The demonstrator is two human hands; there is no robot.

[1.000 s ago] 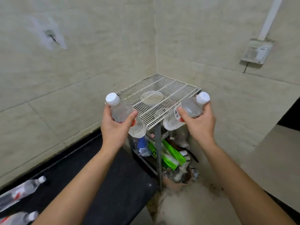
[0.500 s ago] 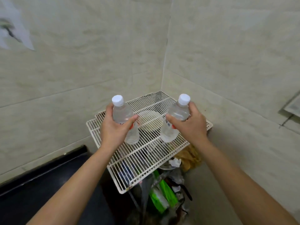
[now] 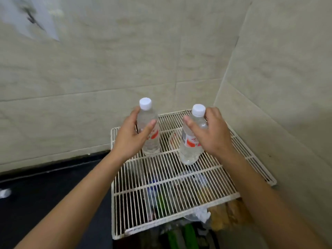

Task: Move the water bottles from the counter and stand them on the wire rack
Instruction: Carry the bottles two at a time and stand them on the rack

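Beige tiled walls (image 3: 107, 69) meet in a corner. A black counter (image 3: 45, 194) runs along the left wall, with a blurred white object at its far left edge that I can't identify.

Change vs half a second ago: both bottles were held above the white wire rack (image 3: 161, 182). They're now down on it, bases on the wires in the rear half. The left one was tilted and is now upright.

Left hand (image 3: 129, 139): wrapped around the left clear plastic water bottle (image 3: 150, 139) (white cap, red label). The thumb (image 3: 150, 125) lies nearly straight across the front and the fingers curl behind below the neck. Grip looks loose but it's in contact. This bottle stands near the rack's back-left corner.

Between the bottles there's a pale round item. Can't tell whether it's on the wires or under them.

Right clear plastic water bottle (image 3: 190, 141), same cap and label: base is on the rack and it leans slightly left. It's well apart from the left one.

Right hand (image 3: 213, 133): holds this bottle high. The thumb is across the shoulder and the fingers (image 3: 211, 112) curl just beside the cap.

Under the rack, seen through the wires: blurred clutter, green packaging (image 3: 188, 234) and crumpled white plastic (image 3: 203, 214) at the front edge.
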